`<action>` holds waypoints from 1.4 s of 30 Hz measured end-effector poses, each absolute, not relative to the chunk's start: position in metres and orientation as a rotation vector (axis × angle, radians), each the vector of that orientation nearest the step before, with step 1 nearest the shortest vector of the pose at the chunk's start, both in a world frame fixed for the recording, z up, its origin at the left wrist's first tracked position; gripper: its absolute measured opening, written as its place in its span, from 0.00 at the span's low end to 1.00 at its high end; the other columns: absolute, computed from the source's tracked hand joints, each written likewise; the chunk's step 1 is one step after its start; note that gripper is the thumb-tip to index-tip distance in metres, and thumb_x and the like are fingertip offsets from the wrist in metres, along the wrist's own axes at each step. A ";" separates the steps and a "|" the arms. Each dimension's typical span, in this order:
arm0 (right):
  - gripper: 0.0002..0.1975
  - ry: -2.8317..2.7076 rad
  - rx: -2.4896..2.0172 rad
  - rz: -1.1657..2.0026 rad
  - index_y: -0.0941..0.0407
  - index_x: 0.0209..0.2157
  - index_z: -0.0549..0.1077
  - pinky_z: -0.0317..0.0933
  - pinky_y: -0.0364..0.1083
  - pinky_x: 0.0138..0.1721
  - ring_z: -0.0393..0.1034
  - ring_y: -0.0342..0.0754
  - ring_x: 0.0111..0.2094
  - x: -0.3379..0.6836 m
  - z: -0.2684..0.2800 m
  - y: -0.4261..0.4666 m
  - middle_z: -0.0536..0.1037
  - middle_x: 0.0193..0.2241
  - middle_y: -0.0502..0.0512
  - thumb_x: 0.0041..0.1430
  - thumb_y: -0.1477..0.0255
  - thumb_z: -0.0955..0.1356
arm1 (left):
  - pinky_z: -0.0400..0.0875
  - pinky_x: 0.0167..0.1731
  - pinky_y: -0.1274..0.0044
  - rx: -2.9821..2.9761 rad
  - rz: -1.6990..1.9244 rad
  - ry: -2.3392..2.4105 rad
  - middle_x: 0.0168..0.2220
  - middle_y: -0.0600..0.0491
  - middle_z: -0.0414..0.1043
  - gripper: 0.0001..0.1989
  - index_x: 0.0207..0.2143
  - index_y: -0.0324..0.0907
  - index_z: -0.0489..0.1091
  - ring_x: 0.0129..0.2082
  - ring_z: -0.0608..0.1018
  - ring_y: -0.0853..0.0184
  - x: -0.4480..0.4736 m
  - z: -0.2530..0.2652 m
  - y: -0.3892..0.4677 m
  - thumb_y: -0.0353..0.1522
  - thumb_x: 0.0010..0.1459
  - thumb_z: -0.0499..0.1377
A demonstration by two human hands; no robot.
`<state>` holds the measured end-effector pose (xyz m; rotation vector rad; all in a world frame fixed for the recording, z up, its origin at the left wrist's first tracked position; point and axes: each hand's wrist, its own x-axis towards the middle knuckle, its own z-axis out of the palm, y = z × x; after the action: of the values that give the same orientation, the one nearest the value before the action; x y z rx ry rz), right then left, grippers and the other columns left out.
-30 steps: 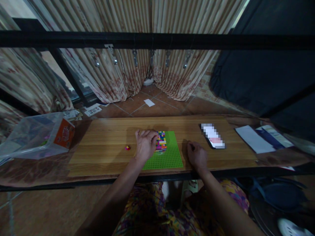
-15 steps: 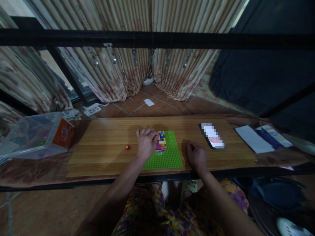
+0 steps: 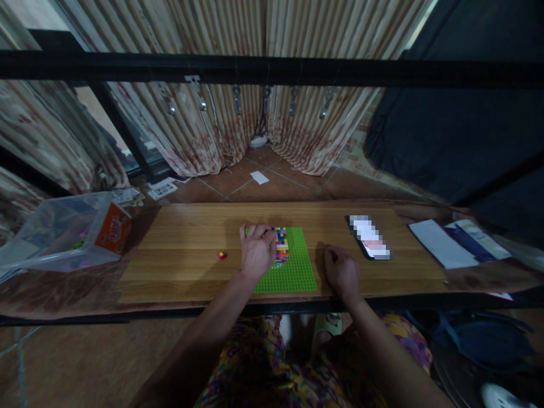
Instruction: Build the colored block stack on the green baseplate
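Observation:
My left hand (image 3: 258, 252) is bent over the left part of a multicoloured block of toy bricks (image 3: 282, 245), fingers curled together and fingertips against its top. Whatever those fingers may pinch is hidden under them. The block sits on a green studded baseplate (image 3: 297, 275), whose left side my hand and wrist cover. Left of that hand, a few small loose toy bricks (image 3: 221, 255) in red and yellow lie in a little cluster. My right hand (image 3: 342, 273) rests on the wood just right of the baseplate, curled in a loose fist with nothing visible in it.
A wooden board (image 3: 178, 249) carries all this. Farther right on it lies a phone (image 3: 369, 238). A clear plastic tub (image 3: 63, 232) with an orange label stands off its left end. Papers (image 3: 442, 243) lie beyond the right end. A dark bar (image 3: 272, 71) crosses above.
The whole view has shifted slightly. My left hand remains over the brick block with its fingers a touch farther across it. My right hand stays in place.

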<state>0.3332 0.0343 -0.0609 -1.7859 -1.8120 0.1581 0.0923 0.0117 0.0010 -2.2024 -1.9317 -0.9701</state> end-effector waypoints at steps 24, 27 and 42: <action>0.17 -1.830 -1.780 0.156 0.59 0.36 0.76 0.57 0.44 0.34 0.71 0.50 0.34 0.336 -0.066 0.036 0.79 0.37 0.61 0.60 0.65 0.59 | 0.48 0.59 0.55 -2.307 -0.767 -1.994 0.57 0.48 0.66 0.24 0.56 0.45 0.64 0.55 0.66 0.58 0.091 0.004 -0.010 0.24 0.58 0.48; 0.18 -1.831 -1.790 0.154 0.58 0.37 0.76 0.56 0.44 0.33 0.71 0.49 0.33 0.337 -0.068 0.036 0.79 0.35 0.61 0.60 0.64 0.59 | 0.48 0.59 0.56 -2.254 -0.871 -2.048 0.57 0.48 0.67 0.27 0.57 0.46 0.62 0.54 0.67 0.60 0.085 0.005 -0.013 0.22 0.56 0.49; 0.18 -1.838 -1.788 0.146 0.59 0.36 0.76 0.55 0.45 0.33 0.71 0.50 0.33 0.336 -0.066 0.035 0.79 0.35 0.61 0.60 0.63 0.59 | 0.65 0.54 0.65 -2.025 -1.323 -2.197 0.50 0.45 0.70 0.18 0.53 0.40 0.65 0.52 0.71 0.60 0.059 -0.018 -0.029 0.31 0.61 0.52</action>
<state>0.3360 0.0347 -0.0660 -1.7884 -1.8378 0.1463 0.0593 -0.0290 -0.0181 -2.0246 -2.1971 -1.3233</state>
